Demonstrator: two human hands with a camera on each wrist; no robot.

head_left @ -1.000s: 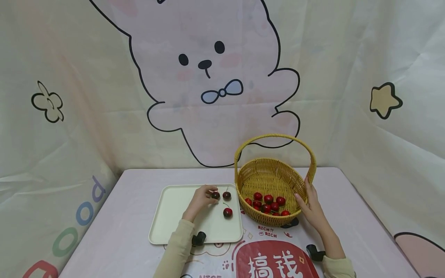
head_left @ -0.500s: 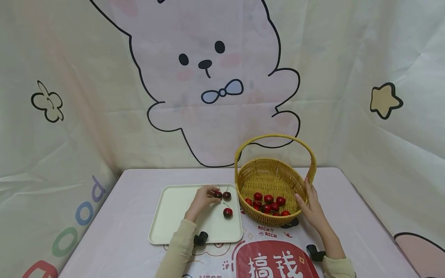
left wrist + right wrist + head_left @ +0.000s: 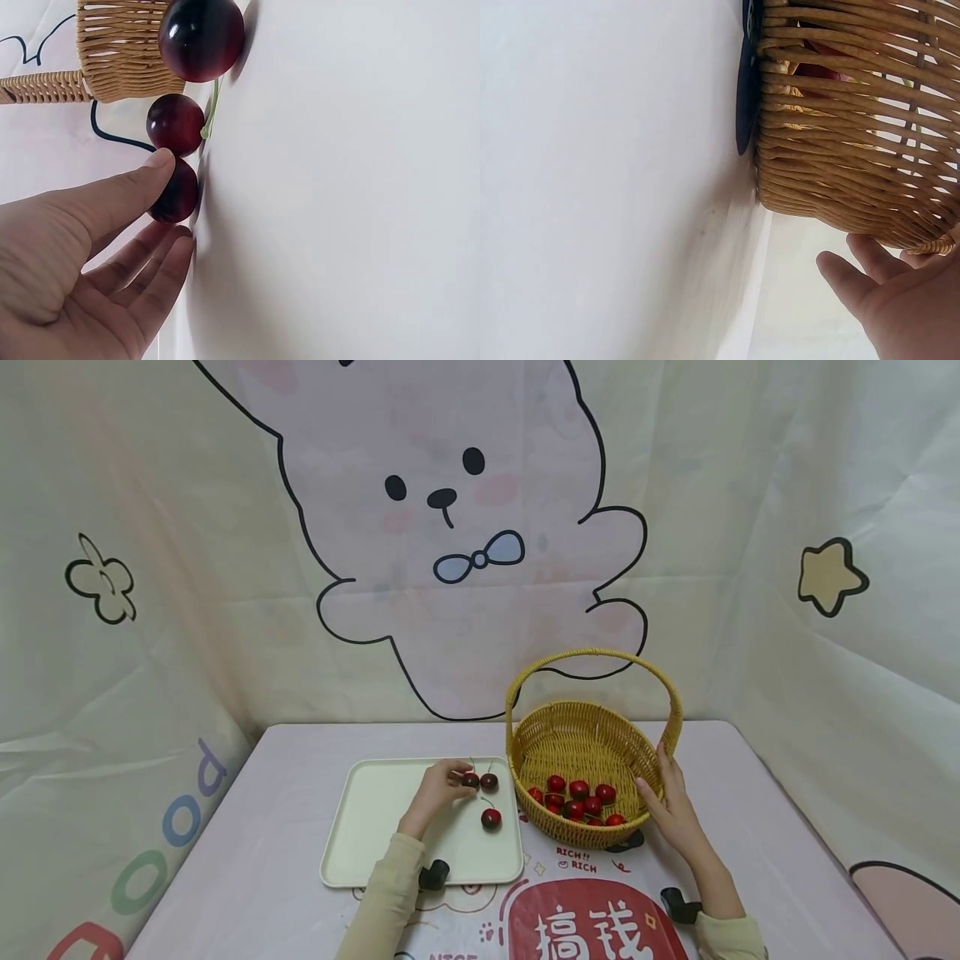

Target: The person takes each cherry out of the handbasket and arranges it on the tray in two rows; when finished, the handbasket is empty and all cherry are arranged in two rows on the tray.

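The small dark-red cherry (image 3: 469, 780) sits on the cream square tray (image 3: 375, 827), pinched by the left hand (image 3: 438, 787), beside two others. About eight cherries remain in the woven yellow wicker basket (image 3: 585, 839), which the right hand (image 3: 671, 810) steadies with straight fingers.

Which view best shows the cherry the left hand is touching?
The left wrist view: the cherry fills the frame, with the left hand and its thumb on it, resting on the tray. The head view shows it small at the fingertips. The right wrist view shows only the basket.
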